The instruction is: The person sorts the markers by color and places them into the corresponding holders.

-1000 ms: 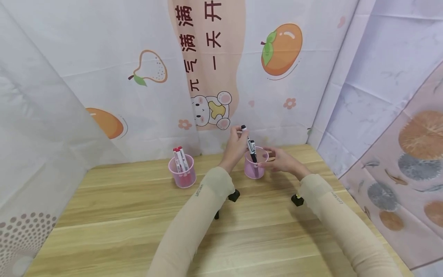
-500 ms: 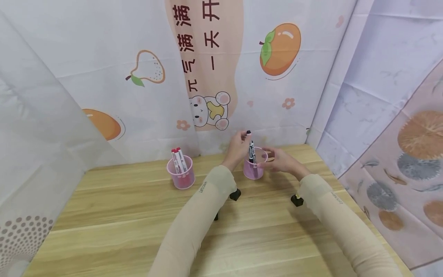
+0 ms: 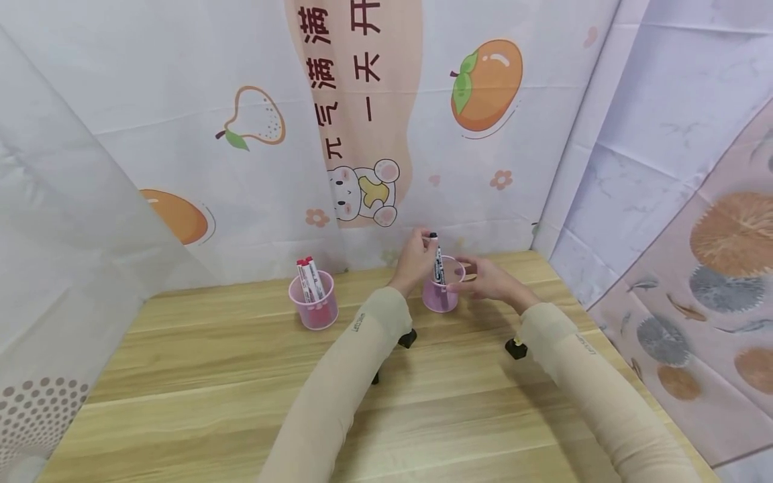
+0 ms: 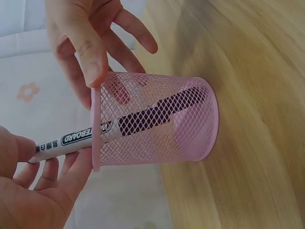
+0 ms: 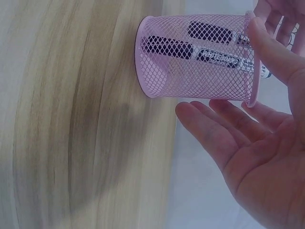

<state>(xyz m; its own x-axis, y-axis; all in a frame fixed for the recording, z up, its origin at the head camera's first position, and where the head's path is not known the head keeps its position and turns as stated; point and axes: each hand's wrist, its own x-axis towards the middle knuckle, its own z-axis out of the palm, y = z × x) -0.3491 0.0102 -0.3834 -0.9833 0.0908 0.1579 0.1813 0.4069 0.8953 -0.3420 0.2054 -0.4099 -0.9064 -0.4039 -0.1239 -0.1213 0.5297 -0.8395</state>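
My left hand (image 3: 413,260) pinches the upper end of a black-capped whiteboard marker (image 4: 71,142). Its dark lower end reaches down inside a pink mesh pen holder (image 4: 147,152) standing on the wooden table. Deeper in the same holder, a second black marker (image 5: 167,46) leans with its dark end near the bottom. My right hand (image 5: 267,157) steadies this holder from its right side, thumb on the rim and fingers spread around the far wall. The left fingertips are right at the rim in the left wrist view.
Left of the hands stands another pink mesh holder (image 3: 319,315) with several red-capped white markers (image 3: 310,280). Small black objects (image 3: 407,337) show under each forearm. A printed cloth backdrop (image 3: 272,201) rises along the table's back edge, with another hanging at right.
The left hand has lowered its marker further into the right holder, and the marker now stands more upright beside the other one. The right hand has stayed at the holder.
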